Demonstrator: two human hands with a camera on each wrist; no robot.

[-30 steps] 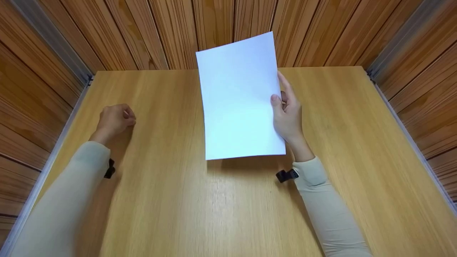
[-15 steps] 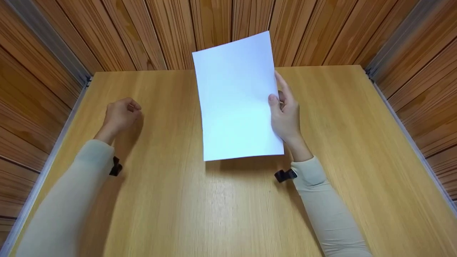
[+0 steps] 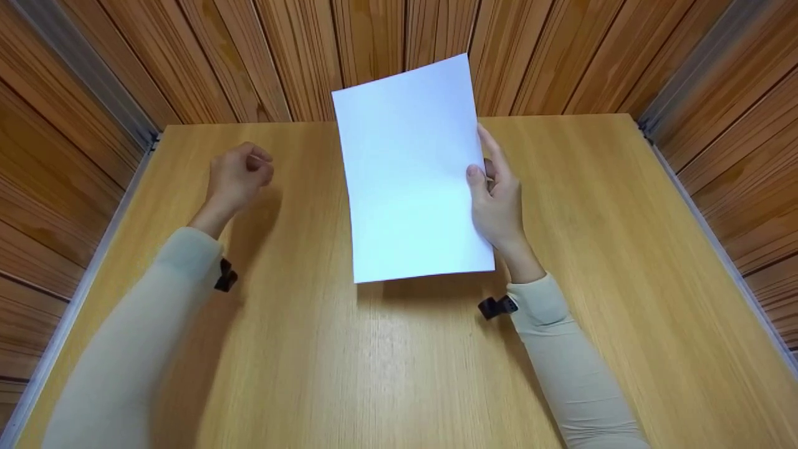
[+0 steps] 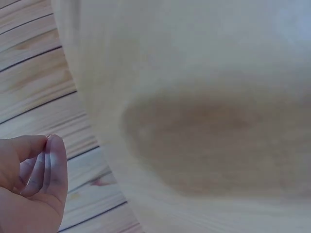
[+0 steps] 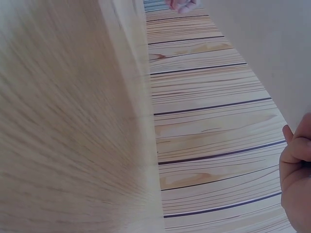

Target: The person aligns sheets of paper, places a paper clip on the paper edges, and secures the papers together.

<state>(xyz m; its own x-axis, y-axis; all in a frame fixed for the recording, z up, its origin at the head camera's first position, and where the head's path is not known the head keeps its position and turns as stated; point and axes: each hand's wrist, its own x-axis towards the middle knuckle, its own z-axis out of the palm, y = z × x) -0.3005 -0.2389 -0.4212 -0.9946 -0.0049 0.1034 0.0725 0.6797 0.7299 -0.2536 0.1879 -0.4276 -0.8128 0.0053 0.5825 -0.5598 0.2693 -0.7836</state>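
A blank white sheet of paper (image 3: 408, 181) is held up over the table, tilted, its top edge overlapping the back wall in the head view. My right hand (image 3: 499, 202) grips its right edge, thumb on the front and the other fingers behind. In the right wrist view, the paper's underside (image 5: 272, 53) runs down to the curled fingers of that hand (image 5: 297, 170). My left hand (image 3: 237, 174) is raised left of the paper, apart from it. Its fingers are loosely bent, with the thumb near their tips and nothing visible between them (image 4: 36, 179).
A light wooden table (image 3: 386, 362) lies below, with shadows of the hands and paper on it. Wood-plank walls (image 3: 299, 56) stand at the back and both sides. A small black camera sits on each wrist, such as the right wrist camera (image 3: 497, 307).
My left hand has risen from low over the table's left side and moved away from me and rightward, nearer the paper. The right hand and paper have shifted only slightly left in view.
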